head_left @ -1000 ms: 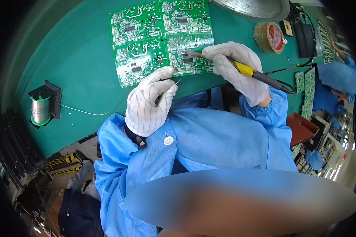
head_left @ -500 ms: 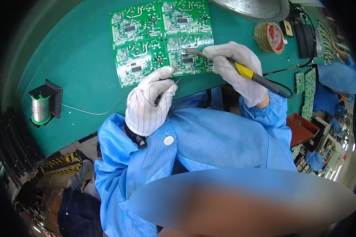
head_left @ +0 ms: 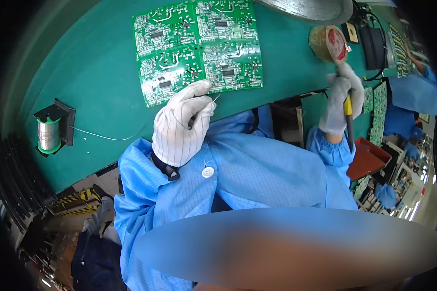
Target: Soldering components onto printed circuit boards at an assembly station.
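A green circuit board panel (head_left: pixel 198 51) made of several joined boards lies on the green work mat. My left hand (head_left: pixel 182 123), in a striped white glove, rests at its near edge with thumb and fingers pinching a thin solder wire (head_left: pixel 216 97). The wire runs from a solder spool (head_left: pixel 48 135) on a dark stand at the left. My gloved right hand (head_left: pixel 344 99) grips a soldering iron (head_left: pixel 348 107) by its yellow and black handle, right of the board. The hand is partly blurred, and the iron's tip is hard to make out near the round brown tape-wrapped container (head_left: pixel 329 44).
A large metal dish (head_left: pixel 310 8) sits at the far edge. Behind the right hand are a black box (head_left: pixel 374 48) with cables and more circuit boards (head_left: pixel 378 114). A red tray (head_left: pixel 368 159) lies lower right; a co-worker's blue sleeve (head_left: pixel 412 94) shows beyond.
My right hand has swung right with the soldering iron, away from the circuit board to beside the brown container. The left hand has stayed nearly still with the solder wire.
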The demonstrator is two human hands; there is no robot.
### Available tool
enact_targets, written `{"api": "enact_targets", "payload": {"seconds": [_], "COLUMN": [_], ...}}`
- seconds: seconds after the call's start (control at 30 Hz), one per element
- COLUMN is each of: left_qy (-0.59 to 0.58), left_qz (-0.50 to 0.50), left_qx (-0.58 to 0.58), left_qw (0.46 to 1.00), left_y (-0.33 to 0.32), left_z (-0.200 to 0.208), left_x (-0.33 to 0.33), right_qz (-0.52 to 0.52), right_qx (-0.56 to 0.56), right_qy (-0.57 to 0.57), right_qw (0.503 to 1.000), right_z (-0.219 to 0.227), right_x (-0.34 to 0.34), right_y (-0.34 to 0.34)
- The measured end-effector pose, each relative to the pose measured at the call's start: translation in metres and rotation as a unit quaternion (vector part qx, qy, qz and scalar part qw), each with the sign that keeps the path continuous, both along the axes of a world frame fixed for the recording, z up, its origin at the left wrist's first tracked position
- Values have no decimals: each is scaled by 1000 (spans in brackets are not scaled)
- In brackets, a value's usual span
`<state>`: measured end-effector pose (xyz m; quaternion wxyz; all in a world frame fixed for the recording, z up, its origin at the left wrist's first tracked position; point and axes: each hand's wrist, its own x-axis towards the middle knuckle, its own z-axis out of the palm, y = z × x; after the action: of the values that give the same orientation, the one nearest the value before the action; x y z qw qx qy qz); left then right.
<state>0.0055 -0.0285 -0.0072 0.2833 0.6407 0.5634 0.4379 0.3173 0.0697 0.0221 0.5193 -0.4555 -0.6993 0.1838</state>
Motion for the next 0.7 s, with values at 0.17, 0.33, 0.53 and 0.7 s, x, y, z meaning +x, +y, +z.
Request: {"api": "enact_targets", "payload": {"seconds": [0.17,0.33,0.53,0.7], "left_qy": [46,42,23,19], "left_qz": [-3,-1,0,-6], "left_qx": [43,43,27,24], "left_qw": [998,998,999,1000], "left_y": [3,1,1,1], "left_z": [1,1,-1,-2], "left_x": [-1,-1,-1,-1], "right_qz": [226,253,278,286], "right_qx": [-285,-184,-160,-130], "right_qy": [6,-54,-93,-108], "right_qw": [931,948,943,943], "right_z": [15,12,10,11], "right_x": [-58,-83,-78,-80], "right_y": [0,19,21,27]}}
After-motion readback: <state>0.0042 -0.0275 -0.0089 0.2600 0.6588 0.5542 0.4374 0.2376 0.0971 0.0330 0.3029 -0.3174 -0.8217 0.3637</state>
